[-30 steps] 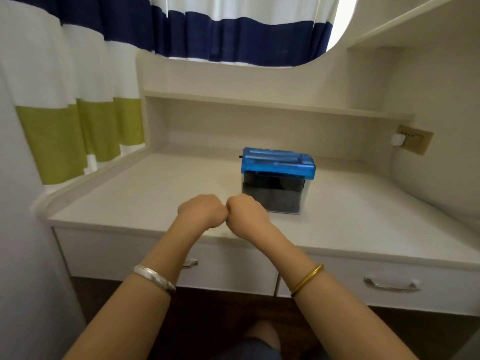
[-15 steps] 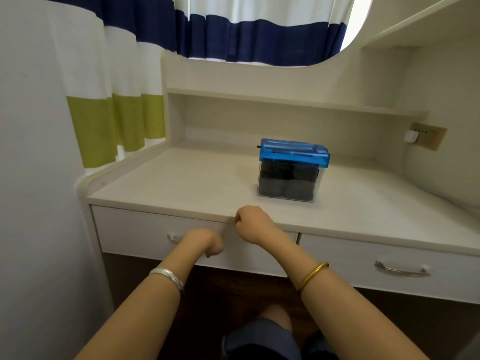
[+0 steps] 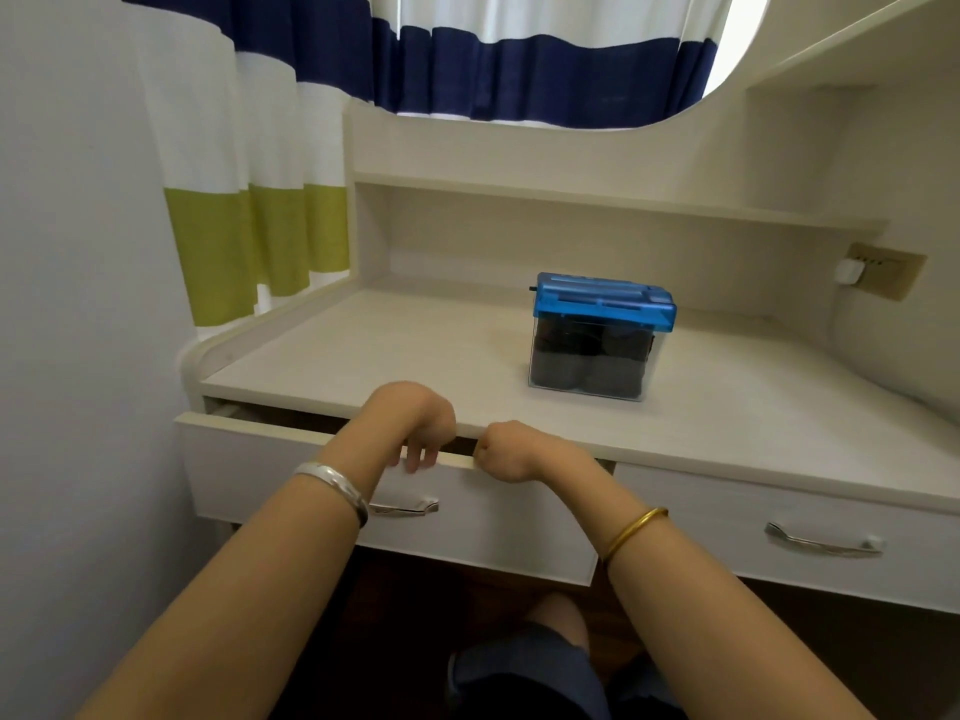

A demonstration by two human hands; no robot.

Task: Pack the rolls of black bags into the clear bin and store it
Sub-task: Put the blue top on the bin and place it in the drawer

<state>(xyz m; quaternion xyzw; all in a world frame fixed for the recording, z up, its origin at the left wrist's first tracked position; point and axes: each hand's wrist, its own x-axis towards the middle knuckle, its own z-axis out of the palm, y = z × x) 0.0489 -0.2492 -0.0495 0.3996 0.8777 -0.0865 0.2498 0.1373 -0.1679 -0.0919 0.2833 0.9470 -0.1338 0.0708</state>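
The clear bin (image 3: 592,350), lidded and filled with black rolls (image 3: 584,374), is left on the bench (image 3: 363,356); the drawer (image 3: 322,475) top edge is gripped by the left hand (image 3: 415,428) and right hand (image 3: 506,452), fingers curled, presumably to open storage.

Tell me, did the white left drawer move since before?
Yes. The white left drawer has slid out toward the person, leaving a dark gap under the fixed pale desk top; the left hand holds its top edge.
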